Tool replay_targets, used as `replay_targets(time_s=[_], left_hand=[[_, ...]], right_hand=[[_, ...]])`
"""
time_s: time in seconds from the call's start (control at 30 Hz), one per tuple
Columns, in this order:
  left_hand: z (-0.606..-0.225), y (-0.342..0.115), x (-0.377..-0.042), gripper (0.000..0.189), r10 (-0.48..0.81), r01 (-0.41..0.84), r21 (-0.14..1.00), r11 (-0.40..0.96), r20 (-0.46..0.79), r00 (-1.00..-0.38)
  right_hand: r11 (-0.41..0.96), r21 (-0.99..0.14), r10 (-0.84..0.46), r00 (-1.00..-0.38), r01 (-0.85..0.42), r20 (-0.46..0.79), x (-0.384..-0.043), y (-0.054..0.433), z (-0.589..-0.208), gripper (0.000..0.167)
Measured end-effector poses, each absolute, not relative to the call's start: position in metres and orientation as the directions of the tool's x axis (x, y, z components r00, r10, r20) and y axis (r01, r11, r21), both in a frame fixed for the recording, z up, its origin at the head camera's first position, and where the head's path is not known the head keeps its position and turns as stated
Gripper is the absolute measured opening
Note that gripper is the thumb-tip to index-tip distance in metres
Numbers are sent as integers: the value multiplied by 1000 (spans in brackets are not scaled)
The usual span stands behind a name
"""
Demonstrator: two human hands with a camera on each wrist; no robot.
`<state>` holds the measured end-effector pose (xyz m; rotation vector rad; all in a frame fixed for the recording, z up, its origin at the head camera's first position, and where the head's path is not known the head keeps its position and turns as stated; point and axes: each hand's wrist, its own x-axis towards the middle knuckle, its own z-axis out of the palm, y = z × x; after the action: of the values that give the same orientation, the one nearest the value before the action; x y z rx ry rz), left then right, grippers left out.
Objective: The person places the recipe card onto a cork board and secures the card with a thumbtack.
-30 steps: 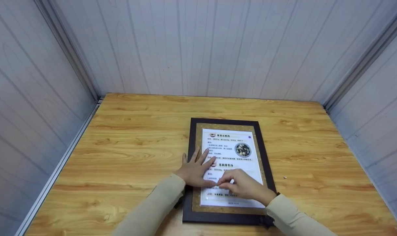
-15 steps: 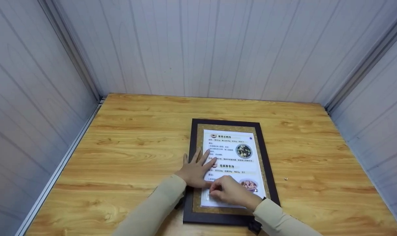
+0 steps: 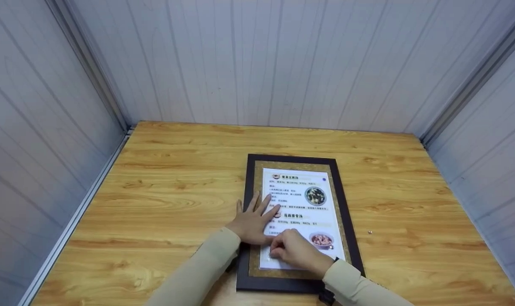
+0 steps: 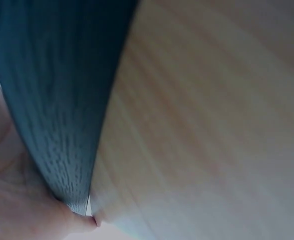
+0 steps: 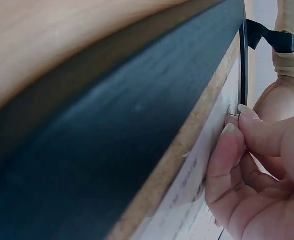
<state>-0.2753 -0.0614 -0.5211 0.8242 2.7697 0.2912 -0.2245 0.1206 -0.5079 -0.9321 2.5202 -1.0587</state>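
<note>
A printed recipe sheet (image 3: 300,208) lies on a dark-framed cork board (image 3: 297,274). My left hand (image 3: 253,223) rests with spread fingers across the board's left edge and the sheet; in the left wrist view, part of that hand touches the dark frame (image 4: 61,115). Over the sheet's lower left, my right hand (image 3: 297,250) pinches a small pin between thumb and fingertips. The right wrist view shows the pin's thin metal point (image 5: 232,114) close to the sheet; the fingers hide its head. A purple pin (image 3: 324,179) marks the sheet's upper right, and a small shiny pin (image 3: 331,247) its lower right.
A tiny shiny object (image 3: 370,232), too small to make out, lies on the wood-grain table (image 3: 176,191) to the right of the board. Pale panel walls (image 3: 257,63) enclose the table at the back and both sides.
My right hand has moved left and slightly down to the sheet's lower left, uncovering the lower bowl picture and the shiny pin. My left hand has stayed in place.
</note>
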Motion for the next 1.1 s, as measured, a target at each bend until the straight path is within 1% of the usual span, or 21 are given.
replay_targets(time_s=[0.2, 0.37, 0.47, 0.6, 0.7, 0.9, 1.1], left_hand=[[-522, -61, -275, 90, 557, 512, 251, 821, -162, -814], [-523, -60, -276, 91, 559, 511, 259, 820, -167, -812], [-522, -61, -276, 85, 557, 507, 264, 820, -170, -813], [-521, -61, -276, 74, 565, 514, 265, 816, -171, -808], [-522, -62, -276, 69, 572, 523, 265, 810, -165, -803], [-521, -62, -273, 67, 567, 520, 265, 812, -147, -811], [-518, -60, -273, 68, 557, 509, 264, 819, -152, -817]], right_hand=[[555, -687, -635, -772, -470, 15, -224, 115, -504, 13], [605, -635, -607, -795, -480, 22, -222, 110, -502, 13], [629, -612, -591, -807, -480, 26, -221, 107, -500, 13], [640, -593, -587, -809, -487, 31, -221, 105, -500, 16], [655, -579, -586, -810, -487, 19, -221, 104, -500, 17], [682, -587, -566, -823, -436, -46, -221, 103, -499, 18], [730, -588, -497, -861, -347, -109, -220, 100, -495, 21]])
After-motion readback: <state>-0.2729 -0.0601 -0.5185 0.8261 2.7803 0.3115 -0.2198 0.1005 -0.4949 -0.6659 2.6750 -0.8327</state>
